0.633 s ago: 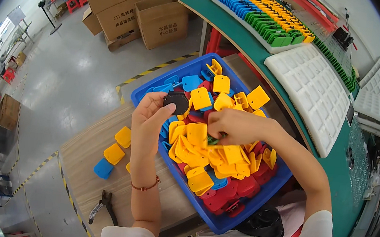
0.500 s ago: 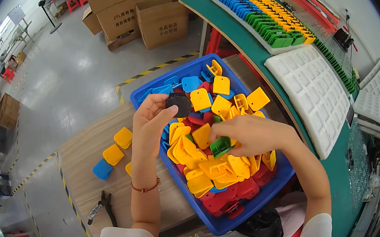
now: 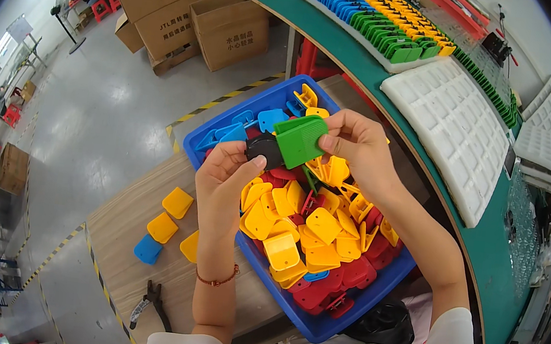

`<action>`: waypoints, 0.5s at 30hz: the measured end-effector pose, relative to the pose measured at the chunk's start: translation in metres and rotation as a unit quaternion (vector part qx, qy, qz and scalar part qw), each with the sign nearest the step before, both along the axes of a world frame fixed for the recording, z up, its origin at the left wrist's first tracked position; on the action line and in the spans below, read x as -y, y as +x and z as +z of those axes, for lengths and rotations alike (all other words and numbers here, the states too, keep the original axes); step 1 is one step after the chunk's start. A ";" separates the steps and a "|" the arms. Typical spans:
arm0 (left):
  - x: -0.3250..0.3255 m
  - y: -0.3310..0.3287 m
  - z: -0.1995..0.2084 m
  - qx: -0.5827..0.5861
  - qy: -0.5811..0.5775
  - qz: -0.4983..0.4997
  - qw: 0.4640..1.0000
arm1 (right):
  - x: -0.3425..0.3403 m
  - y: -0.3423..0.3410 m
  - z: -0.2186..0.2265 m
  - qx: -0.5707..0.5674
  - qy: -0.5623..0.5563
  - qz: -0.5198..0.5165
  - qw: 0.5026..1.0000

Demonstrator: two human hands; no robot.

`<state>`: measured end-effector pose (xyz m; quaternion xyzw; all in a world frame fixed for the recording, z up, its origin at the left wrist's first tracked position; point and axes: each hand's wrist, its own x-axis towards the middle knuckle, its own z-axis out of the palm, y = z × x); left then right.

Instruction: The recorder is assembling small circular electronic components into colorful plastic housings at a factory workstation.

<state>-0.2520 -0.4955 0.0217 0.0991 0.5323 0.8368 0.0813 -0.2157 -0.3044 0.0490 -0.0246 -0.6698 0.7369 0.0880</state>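
Note:
Between the fingertips of my left hand (image 3: 224,173) is a round black plastic piece (image 3: 266,149). My right hand (image 3: 359,151) pinches a green plastic clip (image 3: 298,140), whose two flat plates spread apart toward the black piece. The clip overlaps the black piece's right side in the picture; I cannot tell if they touch. Both hands are above a blue bin (image 3: 224,113) heaped with yellow clips (image 3: 280,251), red clips (image 3: 356,273) and a few blue clips (image 3: 271,118). Part of the heap is hidden under my hands.
Loose yellow clips (image 3: 177,202) and a blue clip (image 3: 147,250) lie on the wooden table (image 3: 125,212) beside black pliers (image 3: 152,304). Rightward, a green bench (image 3: 482,263) bears white moulded trays (image 3: 447,124) and rows of coloured clips (image 3: 398,47). Cardboard boxes (image 3: 228,34) stand beyond the bin.
My right hand has come up out of the heap with the green clip and brought it beside the black piece. Several yellow clips in the heap have shifted. My left hand still holds the black piece.

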 end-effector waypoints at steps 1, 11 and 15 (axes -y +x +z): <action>-0.001 0.000 0.000 -0.002 -0.004 -0.003 1.000 | 0.002 0.000 -0.001 0.001 0.000 -0.002 1.000; 0.009 -0.009 -0.003 0.024 0.121 -0.016 0.992 | -0.016 -0.006 -0.011 -0.059 0.195 0.270 0.941; 0.021 -0.013 -0.010 0.118 0.306 -0.123 0.937 | -0.015 0.000 -0.029 -0.152 0.690 0.224 0.671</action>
